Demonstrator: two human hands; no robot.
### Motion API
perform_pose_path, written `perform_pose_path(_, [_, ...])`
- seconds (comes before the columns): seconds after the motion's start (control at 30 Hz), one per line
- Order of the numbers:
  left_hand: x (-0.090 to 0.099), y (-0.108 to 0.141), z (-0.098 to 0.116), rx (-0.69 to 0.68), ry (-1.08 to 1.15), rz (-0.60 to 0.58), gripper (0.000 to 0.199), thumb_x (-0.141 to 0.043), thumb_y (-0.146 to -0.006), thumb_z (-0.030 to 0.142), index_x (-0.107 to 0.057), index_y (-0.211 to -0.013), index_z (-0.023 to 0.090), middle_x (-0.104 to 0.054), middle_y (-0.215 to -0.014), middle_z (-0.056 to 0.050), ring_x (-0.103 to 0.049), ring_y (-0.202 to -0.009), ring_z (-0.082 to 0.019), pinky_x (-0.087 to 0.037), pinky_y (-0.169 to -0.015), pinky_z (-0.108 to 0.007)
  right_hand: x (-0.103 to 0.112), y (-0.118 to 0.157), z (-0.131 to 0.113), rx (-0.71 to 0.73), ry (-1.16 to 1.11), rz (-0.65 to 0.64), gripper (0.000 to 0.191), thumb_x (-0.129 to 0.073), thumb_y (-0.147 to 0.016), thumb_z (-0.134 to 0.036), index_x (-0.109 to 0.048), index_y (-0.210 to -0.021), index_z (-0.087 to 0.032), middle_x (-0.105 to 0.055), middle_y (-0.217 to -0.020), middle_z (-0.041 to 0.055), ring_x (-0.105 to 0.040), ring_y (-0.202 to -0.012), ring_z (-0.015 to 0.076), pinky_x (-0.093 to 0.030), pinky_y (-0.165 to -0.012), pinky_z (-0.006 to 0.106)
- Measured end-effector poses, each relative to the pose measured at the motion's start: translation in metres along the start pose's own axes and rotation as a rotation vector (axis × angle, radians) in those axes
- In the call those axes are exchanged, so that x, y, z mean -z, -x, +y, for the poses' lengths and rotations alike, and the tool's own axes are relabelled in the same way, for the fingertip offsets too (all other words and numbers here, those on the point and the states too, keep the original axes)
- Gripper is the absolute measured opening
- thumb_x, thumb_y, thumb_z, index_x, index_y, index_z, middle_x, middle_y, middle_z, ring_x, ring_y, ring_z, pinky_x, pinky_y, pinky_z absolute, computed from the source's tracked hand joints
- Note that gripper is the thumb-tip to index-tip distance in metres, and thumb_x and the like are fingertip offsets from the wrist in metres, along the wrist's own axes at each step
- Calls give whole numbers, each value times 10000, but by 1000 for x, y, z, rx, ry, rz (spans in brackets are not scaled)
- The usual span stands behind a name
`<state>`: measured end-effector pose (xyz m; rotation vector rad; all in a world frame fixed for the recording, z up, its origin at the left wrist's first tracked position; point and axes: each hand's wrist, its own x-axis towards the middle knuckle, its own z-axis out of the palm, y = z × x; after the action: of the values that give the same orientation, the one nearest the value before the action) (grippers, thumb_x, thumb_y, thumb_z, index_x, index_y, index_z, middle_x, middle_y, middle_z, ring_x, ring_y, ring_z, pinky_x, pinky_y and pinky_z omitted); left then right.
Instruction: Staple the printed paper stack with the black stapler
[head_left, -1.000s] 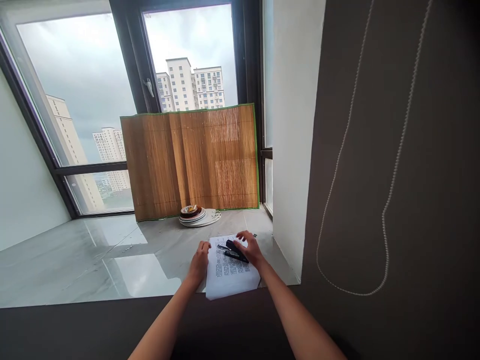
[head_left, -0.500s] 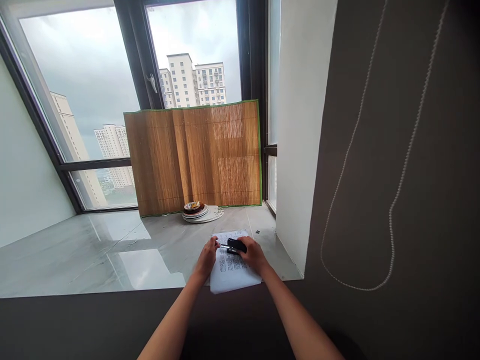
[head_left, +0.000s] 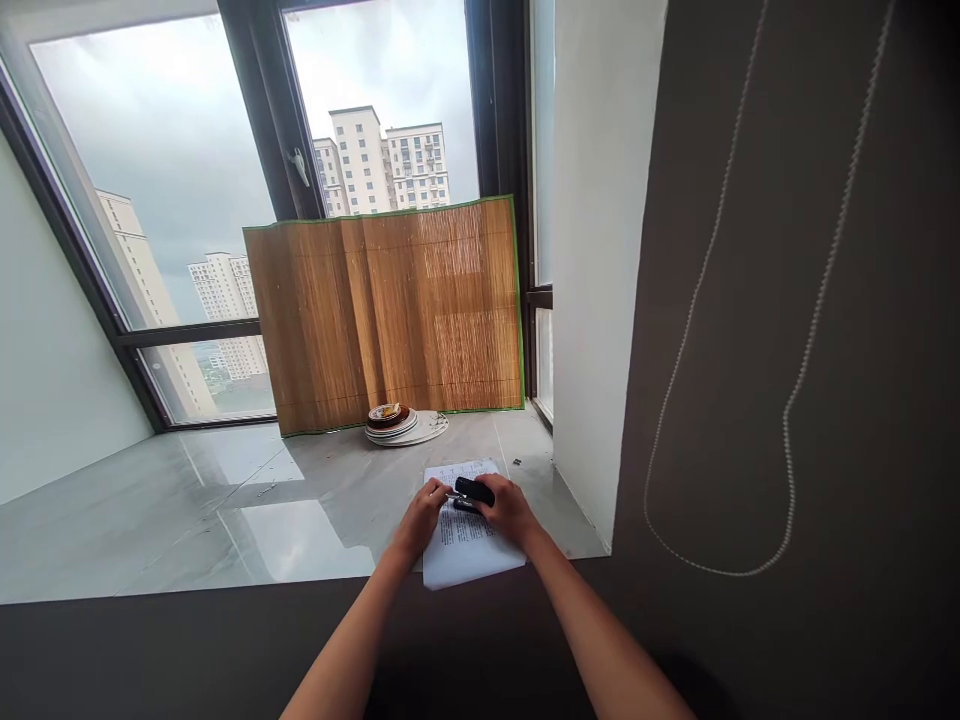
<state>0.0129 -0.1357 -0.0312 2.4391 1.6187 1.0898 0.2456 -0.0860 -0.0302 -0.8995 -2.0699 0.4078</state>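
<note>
A black stapler, its top raised from its base, is above the printed paper sheets on the sill. My right hand is wrapped round its right end. The fingers of my left hand are pinched at a thin metal part that reaches out of the stapler's left side. The sheets lie under both hands, and their near edge hangs slightly over the sill's front edge.
A stack of plates stands behind the paper, before a bamboo mat leaning on the window. Small dark bits lie right of the sheets. A beaded cord hangs at the right.
My left hand has moved a little to the right, towards the stapler, and less of the thin metal part sticks out. The view has shifted slightly.
</note>
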Motion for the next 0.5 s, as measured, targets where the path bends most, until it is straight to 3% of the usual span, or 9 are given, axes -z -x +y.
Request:
perform_pose_path(0.1, [0,1,-1,21,-15,-10,260,-518,-975,130,-650,-1180,217,-693,-1072,-70,-670,-991,-234,-526,-933,-391,0,0,0,13,0,-11,347,-772,-845,-193,-705,-1180,-256,-759,-1179,60,-702,-1108,260,-521,-974,346])
perform_pose_path(0.27, [1,-1,-1,-42,-38,18,171,-497,-1013,177,-663,-978,203,-693,-1014,-81,-658,-936,-228,-523,-876,-370,1,-1,0,54,2,-10,361,-770,-838,-171,-707,-1184,-251,-755,-1171,64,-696,-1106,259,-521,-982,354])
perform_pose_path(0.5, [4,-2,1,-52,-50,5,137,-548,-1010,185,-684,-1002,204,-715,-1034,-80,-644,-969,-234,-520,-887,-366,5,-1,-3,140,-92,-31,367,-745,-854,-110,-697,-1198,-229,-738,-1139,60,-681,-1081,224,-519,-983,340])
